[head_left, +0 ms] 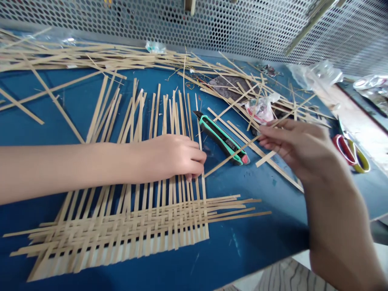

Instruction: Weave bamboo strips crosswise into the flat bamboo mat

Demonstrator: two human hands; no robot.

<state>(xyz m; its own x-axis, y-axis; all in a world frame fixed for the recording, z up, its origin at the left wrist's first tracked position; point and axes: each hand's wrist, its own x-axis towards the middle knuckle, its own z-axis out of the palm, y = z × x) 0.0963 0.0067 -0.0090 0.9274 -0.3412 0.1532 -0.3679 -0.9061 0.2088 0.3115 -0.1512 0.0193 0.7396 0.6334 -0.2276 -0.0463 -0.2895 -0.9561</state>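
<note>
One utility knife (222, 139), green grip; label unreadable, beside left hand (169, 157).

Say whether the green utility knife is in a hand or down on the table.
Down: the green utility knife lies on the blue table, beside the left hand and right hand, neither gripping it.

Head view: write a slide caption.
Left hand rests on a half-woven bamboo mat; right hand holds a strip over a cutter.

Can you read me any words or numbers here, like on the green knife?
Nothing can be read: the green and black utility knife has a small printed label, but it is too small and blurred to read.
</note>
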